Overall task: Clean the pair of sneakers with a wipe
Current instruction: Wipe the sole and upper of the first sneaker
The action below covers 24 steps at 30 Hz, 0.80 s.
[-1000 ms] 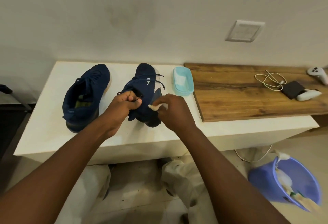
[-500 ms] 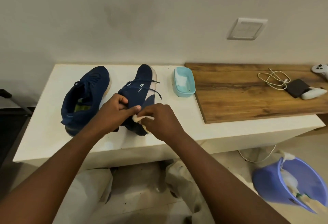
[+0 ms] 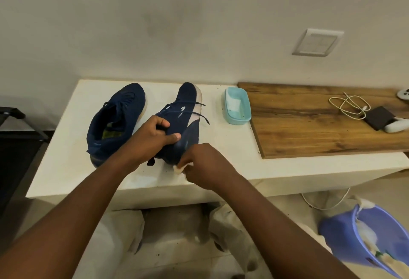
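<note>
Dim, soft indoor light with faint shadows, wide-angle bending at the edges, slight motion blur lower right.

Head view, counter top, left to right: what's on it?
Loose sneaker → gripped sneaker in the left hand → light blue tub → wooden board → white cable → black box.

Grips tilted sneaker (image 3: 187,104) at collar with left hand (image 3: 152,139); pinches wipe (image 3: 178,168) at its heel with right hand (image 3: 205,163); has second sneaker (image 3: 119,115) alongside on table (image 3: 66,157).
</note>
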Available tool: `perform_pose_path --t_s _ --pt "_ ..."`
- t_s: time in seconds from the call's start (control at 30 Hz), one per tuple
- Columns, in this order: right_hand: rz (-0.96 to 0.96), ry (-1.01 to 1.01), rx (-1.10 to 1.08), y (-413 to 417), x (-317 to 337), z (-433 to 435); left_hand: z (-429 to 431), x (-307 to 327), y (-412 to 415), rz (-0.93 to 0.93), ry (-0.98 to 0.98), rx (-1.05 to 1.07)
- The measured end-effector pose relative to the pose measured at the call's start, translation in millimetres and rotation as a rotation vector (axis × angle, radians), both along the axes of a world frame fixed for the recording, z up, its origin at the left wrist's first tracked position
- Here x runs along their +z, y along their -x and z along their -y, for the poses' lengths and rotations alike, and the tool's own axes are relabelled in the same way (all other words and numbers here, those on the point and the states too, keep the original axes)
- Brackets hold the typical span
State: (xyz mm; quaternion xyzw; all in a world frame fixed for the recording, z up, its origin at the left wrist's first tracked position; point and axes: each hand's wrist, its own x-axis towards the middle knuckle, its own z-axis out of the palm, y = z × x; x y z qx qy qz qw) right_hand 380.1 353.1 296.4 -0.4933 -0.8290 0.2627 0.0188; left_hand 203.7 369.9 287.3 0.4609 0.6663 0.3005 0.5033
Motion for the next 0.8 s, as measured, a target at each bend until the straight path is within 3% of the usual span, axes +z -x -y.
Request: perform_pose_path --t_s 0.07,0.23,0.37,0.67,0.8 --pt "-0.087 -0.051 -0.072 1 2 -7 -1 1 -1 0.016 0.008 0.018" --pt "-0.449 -0.133 -0.494 -17 12 -36 0 -3 2 0.084 -0.017 0.044" --pt "-0.341 -0.148 -0.557 -27 -2 -43 -3 -2 0 0.100 -0.045 0.013" --pt "-0.126 -0.045 -0.214 -13 -5 -14 -1 -8 -3 0.100 -0.048 0.045" --pt "-0.204 -0.062 -0.365 -24 -4 -25 3 -1 -6 0.002 -0.078 -0.063"
